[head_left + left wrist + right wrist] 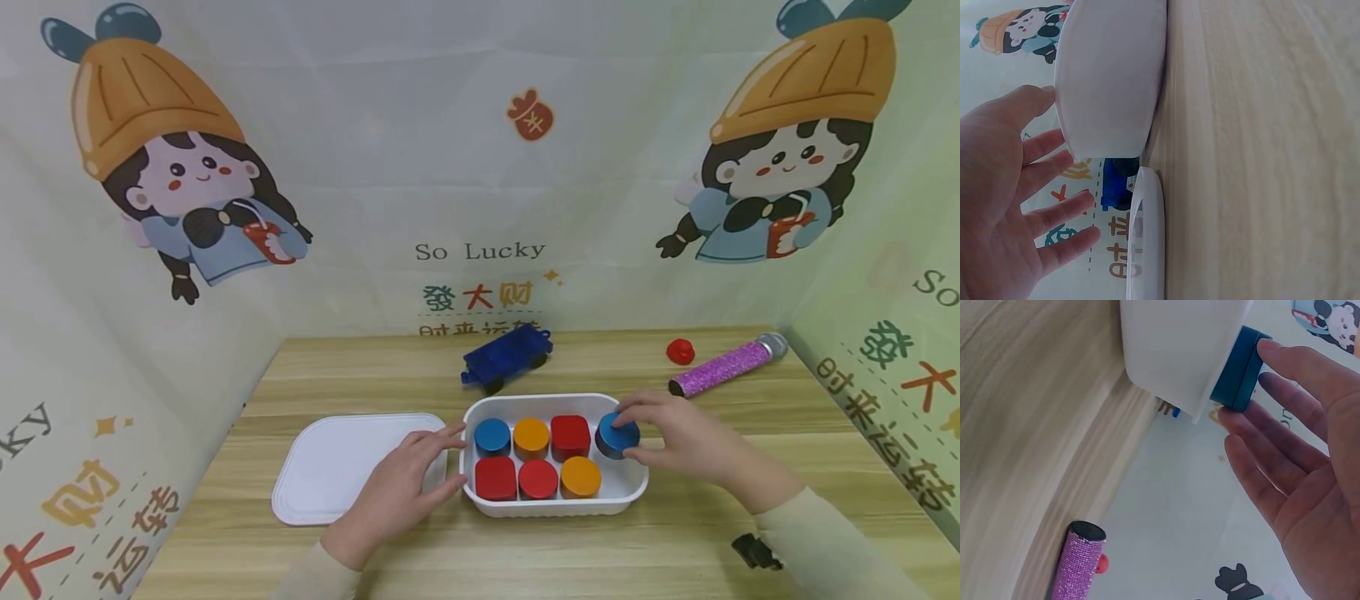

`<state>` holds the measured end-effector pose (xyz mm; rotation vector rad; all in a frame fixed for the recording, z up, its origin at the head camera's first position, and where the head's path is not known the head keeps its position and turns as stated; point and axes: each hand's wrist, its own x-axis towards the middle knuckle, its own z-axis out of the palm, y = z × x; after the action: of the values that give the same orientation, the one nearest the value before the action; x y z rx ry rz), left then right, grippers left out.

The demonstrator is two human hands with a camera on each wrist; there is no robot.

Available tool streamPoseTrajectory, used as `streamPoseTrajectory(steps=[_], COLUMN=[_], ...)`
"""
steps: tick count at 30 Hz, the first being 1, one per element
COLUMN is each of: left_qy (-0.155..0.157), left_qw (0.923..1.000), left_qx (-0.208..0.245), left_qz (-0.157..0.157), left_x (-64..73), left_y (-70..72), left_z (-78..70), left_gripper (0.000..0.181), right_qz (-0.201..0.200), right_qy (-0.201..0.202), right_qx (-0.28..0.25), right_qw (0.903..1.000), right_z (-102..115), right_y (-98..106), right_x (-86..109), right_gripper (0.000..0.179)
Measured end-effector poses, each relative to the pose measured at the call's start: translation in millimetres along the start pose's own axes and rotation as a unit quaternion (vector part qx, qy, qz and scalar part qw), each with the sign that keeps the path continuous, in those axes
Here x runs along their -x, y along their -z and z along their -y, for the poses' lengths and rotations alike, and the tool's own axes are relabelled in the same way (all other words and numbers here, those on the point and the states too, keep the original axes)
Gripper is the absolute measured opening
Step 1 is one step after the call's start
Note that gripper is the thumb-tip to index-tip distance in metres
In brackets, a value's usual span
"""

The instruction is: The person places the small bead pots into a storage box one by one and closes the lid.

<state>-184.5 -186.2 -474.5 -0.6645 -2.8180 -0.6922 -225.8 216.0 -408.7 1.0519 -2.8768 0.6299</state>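
Observation:
A white rounded plastic box (551, 507) holds several round and square pieces in blue, orange and red. At its right end my right hand (686, 437) pinches a blue round piece (618, 437) between thumb and fingers. In the right wrist view this blue piece (1235, 372), with a seam around its side, stands partly above the box rim. My left hand (401, 483) is at the box's left end, fingers spread and fairly straight. Its thumb (1038, 97) touches the box edge in the left wrist view. Beneath and beside that hand lies a white lid (337, 467).
Behind the box stands a dark blue toy wagon (508, 358). A glittery purple microphone (727, 367) and a small red object (680, 352) lie at the back right. A small black object (756, 552) sits by the right sleeve. Printed cloth walls surround the wooden table (525, 558).

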Motion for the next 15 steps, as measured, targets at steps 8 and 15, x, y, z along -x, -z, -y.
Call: streamPoseTrajectory(steps=[8, 15], left_qy=[0.000, -0.002], left_qw=[1.0000, 1.0000], left_qx=[0.002, 0.003], left_qz=[-0.002, -0.005], left_x=[0.0, 0.7], left_y=[1.4, 0.9], left_z=[-1.8, -2.4], left_gripper=[0.041, 0.041], right_qz=[0.007, 0.026], right_qy=[0.039, 0.031], right_qx=[0.046, 0.079], right_qw=[0.9982, 0.9961], right_z=[-2, -2], right_y=[-8, -16], right_x=[-6.8, -10.8], right_gripper=[0.029, 0.030])
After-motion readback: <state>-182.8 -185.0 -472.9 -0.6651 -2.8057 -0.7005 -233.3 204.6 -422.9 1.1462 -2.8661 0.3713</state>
